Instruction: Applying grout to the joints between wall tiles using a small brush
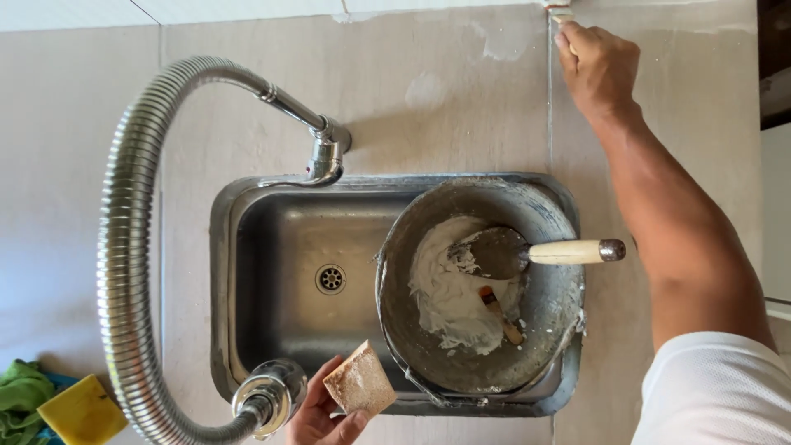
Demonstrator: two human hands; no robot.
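I'm gripping a tan sponge (359, 382) in my left hand (317, 416), its corner pointing up-frame toward the sink (272, 239). My right hand (597, 66) is pinching a small tool (562, 15) on the tile joint; its axis I cannot tell.

1 sink (247, 272), 1 bucket (548, 206), 1 trowel (527, 251), 1 faucet (165, 107), 2 sponges (360, 381), 2 hands (597, 66).

The left hand (317, 416) holds a sponge (359, 381) over the near rim of the sink (222, 272). Beyond it, a bucket (552, 309) sits in the sink, with a trowel (527, 251) and a brush (500, 314) in the paste (445, 288). The tap (325, 152) stands behind the sink. The right hand (600, 66) reaches far ahead, perhaps pressing a small tool (562, 15) to a tile joint.
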